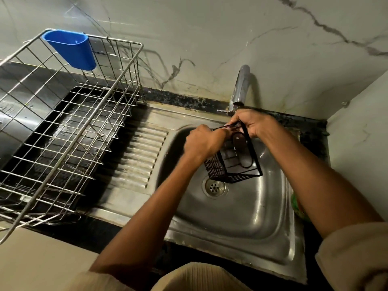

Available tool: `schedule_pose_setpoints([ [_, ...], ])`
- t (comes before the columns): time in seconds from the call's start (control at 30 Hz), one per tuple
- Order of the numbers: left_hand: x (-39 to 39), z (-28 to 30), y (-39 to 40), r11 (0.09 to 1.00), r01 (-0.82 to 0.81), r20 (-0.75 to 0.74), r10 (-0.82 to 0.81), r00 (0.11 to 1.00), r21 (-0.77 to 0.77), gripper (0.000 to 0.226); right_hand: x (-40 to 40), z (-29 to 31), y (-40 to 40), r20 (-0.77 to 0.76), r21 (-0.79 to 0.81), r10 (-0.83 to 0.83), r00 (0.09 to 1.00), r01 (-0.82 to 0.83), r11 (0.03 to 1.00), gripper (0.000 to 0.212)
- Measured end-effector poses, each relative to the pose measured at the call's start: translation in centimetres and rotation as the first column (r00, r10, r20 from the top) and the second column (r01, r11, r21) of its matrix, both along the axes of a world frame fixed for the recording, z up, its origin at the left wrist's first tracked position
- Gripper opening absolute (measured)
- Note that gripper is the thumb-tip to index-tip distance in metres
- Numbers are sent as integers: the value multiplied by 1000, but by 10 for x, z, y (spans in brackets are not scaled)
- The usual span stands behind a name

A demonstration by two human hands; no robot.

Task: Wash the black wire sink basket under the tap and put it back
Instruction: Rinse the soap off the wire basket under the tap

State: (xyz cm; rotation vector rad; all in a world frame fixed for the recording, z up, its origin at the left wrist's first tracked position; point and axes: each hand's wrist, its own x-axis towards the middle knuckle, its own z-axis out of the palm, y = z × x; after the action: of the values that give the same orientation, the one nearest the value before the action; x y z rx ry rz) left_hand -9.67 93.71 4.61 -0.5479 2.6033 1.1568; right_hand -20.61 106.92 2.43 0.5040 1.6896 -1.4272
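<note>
Gripping the top rim wires from both sides, the left hand [204, 143] curls round the near end of the rim while the right hand [255, 123] pinches the far end just beneath the tap [241, 87], and between them hangs the black wire sink basket [235, 164], tilted, its lower corner dangling above the drain [214, 187] and clear of the sink [252, 217] floor as far as can be seen. No stream of water shows from the spout (whether it is running cannot be told here). The basket looks light and stiff, a rigid cage of thin rods, so the rim is the sensible place to hold it; the fine mesh on its side would probably flex a little under fingers, and wet coated wire is likely to turn slippery, which argues for keeping both hands on while turning it. The washing itself looks barely begun, judging by the dry-looking basin. Off to the left a steel dish rack [63, 122] stands on the counter with a blue cup [70, 49] hooked on its back rail.
</note>
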Motion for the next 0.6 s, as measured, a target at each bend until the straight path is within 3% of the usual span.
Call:
schedule_pose_setpoints([
  [0.1, -7, -5, -20, 993, -29, -43, 24, 999, -113, 53, -1, 4, 5, -31, 52, 223, 974, -221, 974, 17],
  [0.17, -13, -13, -27, 995, -16, -112, 6, 994, -95, 49, -1, 12, 6, -58, 57, 408, 911, -405, 913, 9],
  [0.3, -17, -22, -35, 931, 217, -161, -176, 971, 293, 28, -3, 26, 5, -163, 97, 619, 768, -612, 785, 27],
  [0.43, -15, -39, -39, 885, 237, -159, -187, 969, 401, 29, -1, 27, 2, -258, 173, 651, 714, -629, 758, 27],
  [0.6, -12, -56, -33, 927, 46, -162, 16, 987, 371, 32, 1, 15, -9, -435, 280, 496, 752, -410, 868, 25],
])
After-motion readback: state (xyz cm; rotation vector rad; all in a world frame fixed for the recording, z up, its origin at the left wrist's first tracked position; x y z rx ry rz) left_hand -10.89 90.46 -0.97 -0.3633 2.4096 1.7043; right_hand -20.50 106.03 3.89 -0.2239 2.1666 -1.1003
